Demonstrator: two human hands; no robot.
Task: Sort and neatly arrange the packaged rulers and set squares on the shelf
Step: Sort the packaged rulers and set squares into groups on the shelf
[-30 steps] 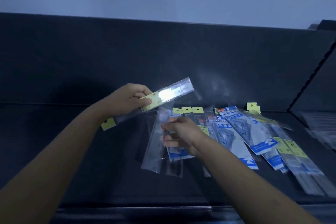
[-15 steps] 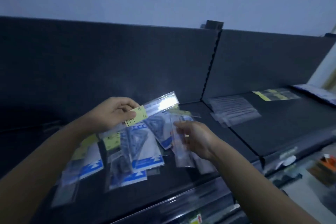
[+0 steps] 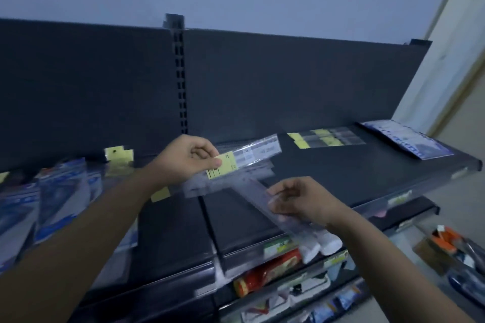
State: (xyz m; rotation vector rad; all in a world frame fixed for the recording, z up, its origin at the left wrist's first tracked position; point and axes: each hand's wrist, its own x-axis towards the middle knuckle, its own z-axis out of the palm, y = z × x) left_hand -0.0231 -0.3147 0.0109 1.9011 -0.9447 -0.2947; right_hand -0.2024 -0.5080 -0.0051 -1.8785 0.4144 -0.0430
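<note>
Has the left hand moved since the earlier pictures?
Yes, rightwards. The left hand was well left of the slotted upright; now it sits directly below it, gripping the packaged ruler.

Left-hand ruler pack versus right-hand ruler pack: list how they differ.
The left-hand ruler pack shows a yellow label at the left hand; the right-hand ruler pack shows none. The first lies nearly level, the second slants steeply in the right hand. Both are clear sleeves.

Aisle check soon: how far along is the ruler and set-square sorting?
Done: yellow-tagged rulers in a row on the right bay, blue packets beside them. In hand: the left hand pinches a packaged ruler, the right hand a second ruler. Left: jumbled blue set-square packs on the left bay.
</note>
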